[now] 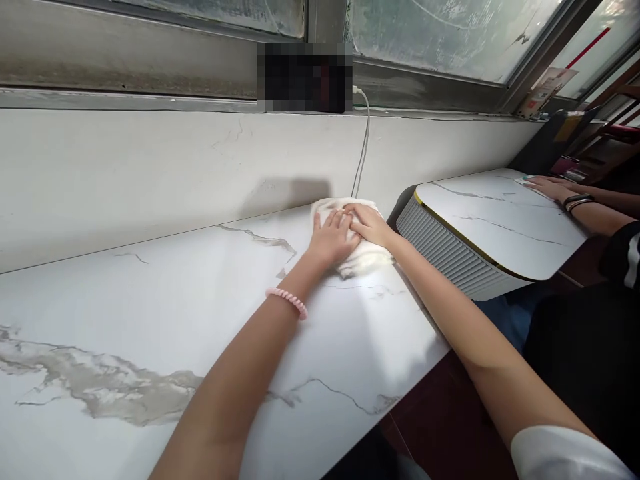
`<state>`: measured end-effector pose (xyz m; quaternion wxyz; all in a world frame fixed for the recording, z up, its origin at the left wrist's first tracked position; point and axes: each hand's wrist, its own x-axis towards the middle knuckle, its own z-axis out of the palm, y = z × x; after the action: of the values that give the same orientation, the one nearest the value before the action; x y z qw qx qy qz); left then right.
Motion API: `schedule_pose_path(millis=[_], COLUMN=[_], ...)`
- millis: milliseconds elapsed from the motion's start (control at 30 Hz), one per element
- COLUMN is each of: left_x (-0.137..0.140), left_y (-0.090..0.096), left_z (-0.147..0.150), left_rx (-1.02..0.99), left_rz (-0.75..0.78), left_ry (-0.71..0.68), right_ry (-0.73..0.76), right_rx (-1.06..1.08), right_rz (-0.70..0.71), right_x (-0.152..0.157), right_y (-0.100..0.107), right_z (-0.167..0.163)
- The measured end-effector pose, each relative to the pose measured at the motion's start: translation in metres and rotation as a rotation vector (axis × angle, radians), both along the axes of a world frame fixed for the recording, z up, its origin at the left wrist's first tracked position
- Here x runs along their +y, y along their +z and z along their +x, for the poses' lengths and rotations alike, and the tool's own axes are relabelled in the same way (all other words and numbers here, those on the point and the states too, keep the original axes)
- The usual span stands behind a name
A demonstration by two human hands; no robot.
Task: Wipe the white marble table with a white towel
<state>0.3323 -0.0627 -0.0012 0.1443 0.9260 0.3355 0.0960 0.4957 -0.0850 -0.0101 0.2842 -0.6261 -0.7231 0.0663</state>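
Two bare forearms (235, 380) nearest, stretched from the lower edge across one white, grey-veined table (120, 293). Wears one coiled pink bracelet (287, 299) on the left wrist and one white sleeve (560, 453) about the right elbow. Presses both hands onto one cream cloth (365, 262), lying bunched at the table's far corner, near one pale wall (175, 167). Left hand (333, 241) palm down, fingers spread apart on the cloth. Right hand (373, 225) laid over the cloth too, just beside the left, touching or nearly touching at the fingers; fingers close together, thumb apart. Cannot tell of any folds pinched beneath the right one.

To the right, one second table (500, 213), likewise white and veined, with gold edging and one ribbed side. Bears two hands of a co-worker (547, 187), with one small white cloth (523, 181) at the fingertips; at least one dark band (579, 199) on the nearer wrist.

Above, one dark object (305, 80), blurred into squares, and one white cable (368, 120) dropping in two strands to behind the cream cloth. Beyond, at least three window panes (450, 33) and one red strip (589, 48). Below, dark reddish floor (440, 400).
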Motion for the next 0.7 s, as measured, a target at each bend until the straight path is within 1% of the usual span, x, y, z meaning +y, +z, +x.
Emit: schedule_pose_path(millis=[167, 300, 500, 700], left_x=[0.031, 0.04, 0.034, 0.01], left_y=[0.003, 0.002, -0.001, -0.001], left_z=[-0.016, -0.024, -0.026, -0.035], left_rx=[0.002, -0.004, -0.023, 0.004], left_rz=[0.001, -0.003, 0.028, 0.038], left_ry=[0.068, 0.102, 0.141, 0.174], right_ry=[-0.005, -0.01, 0.007, 0.081], right_rx=[-0.033, -0.048, -0.047, -0.02], right_rz=[-0.014, 0.004, 0.028, 0.034], right_x=[0.041, 0.057, 0.054, 0.038], right_y=[0.001, -0.002, -0.003, -0.008], right_z=[-0.019, -0.029, -0.033, -0.039])
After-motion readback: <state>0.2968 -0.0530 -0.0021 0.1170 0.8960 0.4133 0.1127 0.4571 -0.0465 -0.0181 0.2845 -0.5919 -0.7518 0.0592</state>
